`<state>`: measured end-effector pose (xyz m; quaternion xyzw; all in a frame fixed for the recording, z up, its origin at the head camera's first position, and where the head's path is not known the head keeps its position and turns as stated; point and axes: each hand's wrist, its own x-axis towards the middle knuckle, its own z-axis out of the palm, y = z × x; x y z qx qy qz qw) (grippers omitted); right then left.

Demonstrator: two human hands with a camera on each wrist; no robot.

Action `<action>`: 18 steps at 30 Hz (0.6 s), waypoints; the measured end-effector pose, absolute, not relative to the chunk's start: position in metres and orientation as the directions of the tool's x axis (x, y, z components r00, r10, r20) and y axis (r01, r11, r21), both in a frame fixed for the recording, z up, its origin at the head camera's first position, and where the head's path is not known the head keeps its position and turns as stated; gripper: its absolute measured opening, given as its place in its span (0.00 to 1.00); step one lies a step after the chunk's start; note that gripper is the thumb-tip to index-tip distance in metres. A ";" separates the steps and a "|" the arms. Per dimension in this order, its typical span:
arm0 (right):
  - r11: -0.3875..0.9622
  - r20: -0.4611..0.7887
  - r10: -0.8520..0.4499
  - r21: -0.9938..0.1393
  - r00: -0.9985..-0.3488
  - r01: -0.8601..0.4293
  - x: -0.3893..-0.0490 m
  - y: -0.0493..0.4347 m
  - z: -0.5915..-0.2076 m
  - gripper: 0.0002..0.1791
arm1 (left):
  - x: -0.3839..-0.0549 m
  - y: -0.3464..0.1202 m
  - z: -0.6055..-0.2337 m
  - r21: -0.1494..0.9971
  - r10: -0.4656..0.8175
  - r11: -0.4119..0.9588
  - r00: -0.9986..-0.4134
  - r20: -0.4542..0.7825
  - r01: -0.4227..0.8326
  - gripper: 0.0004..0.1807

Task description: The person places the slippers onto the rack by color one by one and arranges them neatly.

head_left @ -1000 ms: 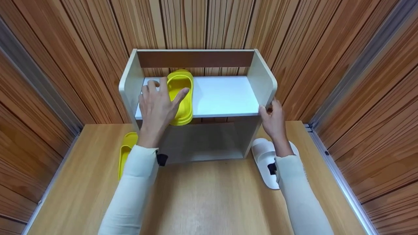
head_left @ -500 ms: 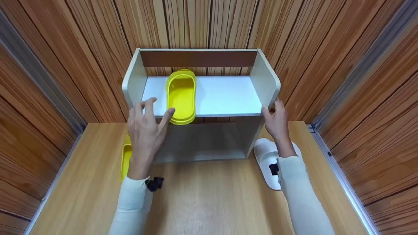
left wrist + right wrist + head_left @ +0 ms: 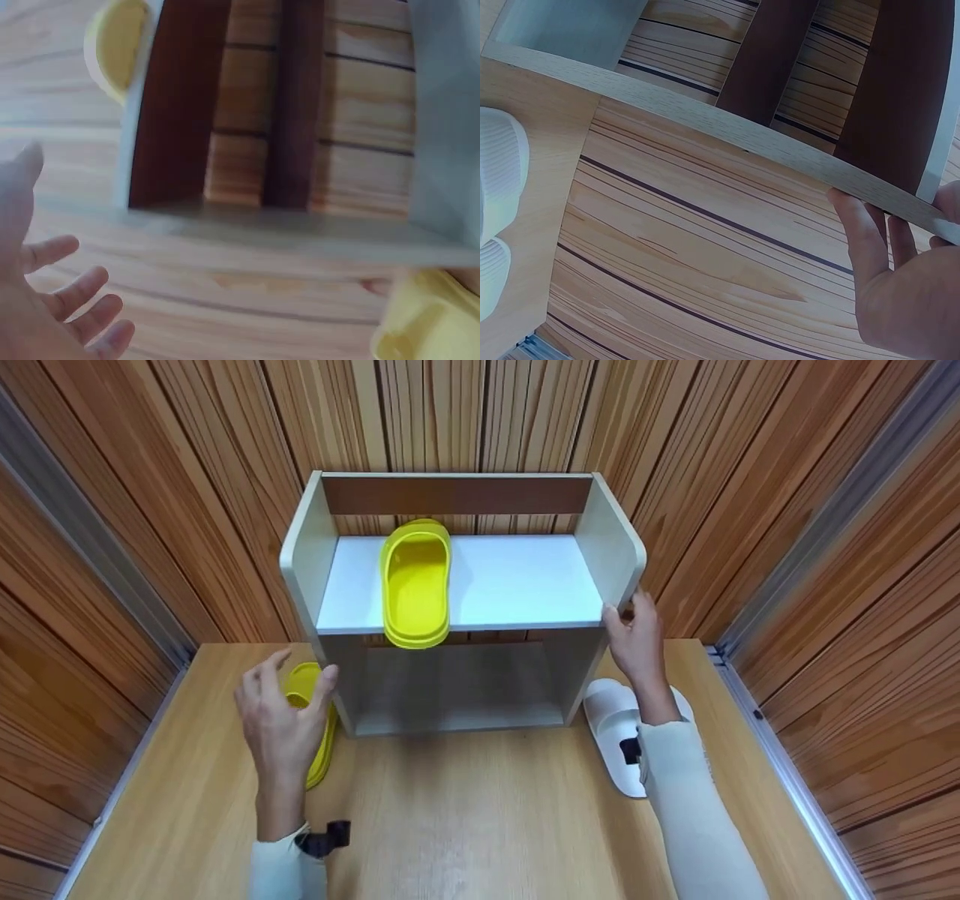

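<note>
My left hand (image 3: 281,727), fingers spread and slightly bent, holds nothing. It overlaps a yellow clog (image 3: 301,681) that lies on the wooden surface left of a small shoe rack (image 3: 457,718). A matching yellow clog (image 3: 417,589) sits on the rack's white upper shelf (image 3: 517,585), left of middle, its end jutting past the front edge. That jutting end of the shelf clog (image 3: 120,52) shows in the left wrist view. My right hand (image 3: 637,645) grips the front of the rack's right side panel (image 3: 780,150), thumb inside at shelf height and fingers along the outer face.
White slippers (image 3: 615,735) lie right of the rack, partly hidden under my right forearm. Wood-panelled walls (image 3: 825,547) stand behind and on both sides. Metal rails (image 3: 795,787) run along the floor's side edges.
My left hand has let go of the clog on the shelf and moved down and left, over the clog beside the rack. My right hand stays on the side panel.
</note>
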<state>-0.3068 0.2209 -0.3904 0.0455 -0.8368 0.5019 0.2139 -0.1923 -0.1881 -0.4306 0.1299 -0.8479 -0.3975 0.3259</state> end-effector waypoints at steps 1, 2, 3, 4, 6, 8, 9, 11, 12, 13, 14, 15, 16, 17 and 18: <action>0.493 0.400 0.138 -0.821 -0.906 -0.287 -0.307 0.221 -0.390 0.26 | -0.191 -0.193 -0.435 0.767 -0.484 0.642 -0.762 0.430 0.025 0.37; 0.494 0.399 0.138 -0.821 -0.907 -0.286 -0.306 0.220 -0.390 0.26 | -0.189 -0.197 -0.439 0.772 -0.486 0.635 -0.770 0.414 0.014 0.38; 0.495 0.398 0.137 -0.821 -0.907 -0.285 -0.306 0.220 -0.390 0.26 | -0.188 -0.202 -0.444 0.774 -0.488 0.633 -0.777 0.397 -0.001 0.39; 0.495 0.397 0.138 -0.821 -0.907 -0.284 -0.306 0.221 -0.390 0.25 | -0.188 -0.205 -0.448 0.775 -0.487 0.632 -0.784 0.384 -0.013 0.40; 0.495 0.396 0.138 -0.821 -0.908 -0.283 -0.306 0.221 -0.390 0.25 | -0.188 -0.213 -0.458 0.774 -0.482 0.631 -0.803 0.351 -0.041 0.42; 0.494 0.393 0.138 -0.823 -0.909 -0.281 -0.306 0.221 -0.390 0.25 | -0.189 -0.218 -0.468 0.773 -0.478 0.629 -0.823 0.307 -0.077 0.45; 0.493 0.390 0.139 -0.824 -0.910 -0.278 -0.306 0.222 -0.390 0.25 | -0.189 -0.220 -0.474 0.771 -0.475 0.630 -0.833 0.284 -0.097 0.46; 0.494 0.385 0.140 -0.826 -0.912 -0.272 -0.306 0.222 -0.390 0.26 | -0.191 -0.225 -0.485 0.770 -0.468 0.625 -0.852 0.236 -0.130 0.49; 0.493 0.381 0.141 -0.827 -0.914 -0.269 -0.306 0.222 -0.390 0.26 | -0.191 -0.227 -0.490 0.769 -0.466 0.622 -0.859 0.211 -0.149 0.51; 0.491 0.380 0.141 -0.829 -0.914 -0.268 -0.306 0.222 -0.390 0.26 | -0.193 -0.228 -0.495 0.768 -0.465 0.618 -0.865 0.186 -0.167 0.52; 0.490 0.379 0.141 -0.829 -0.915 -0.268 -0.306 0.221 -0.390 0.26 | -0.194 -0.230 -0.500 0.767 -0.465 0.614 -0.870 0.163 -0.185 0.53; 0.491 0.379 0.141 -0.829 -0.914 -0.268 -0.307 0.221 -0.390 0.26 | -0.195 -0.232 -0.505 0.768 -0.466 0.609 -0.873 0.143 -0.200 0.54; 0.492 0.377 0.143 -0.829 -0.915 -0.265 -0.307 0.221 -0.390 0.26 | -0.197 -0.234 -0.510 0.769 -0.469 0.601 -0.875 0.121 -0.216 0.54; 0.492 0.378 0.145 -0.829 -0.914 -0.264 -0.307 0.220 -0.391 0.26 | -0.199 -0.235 -0.514 0.771 -0.474 0.594 -0.875 0.102 -0.232 0.55; 0.494 0.385 0.144 -0.826 -0.912 -0.271 -0.307 0.220 -0.391 0.25 | -0.201 -0.237 -0.519 0.770 -0.478 0.589 -0.874 0.086 -0.246 0.56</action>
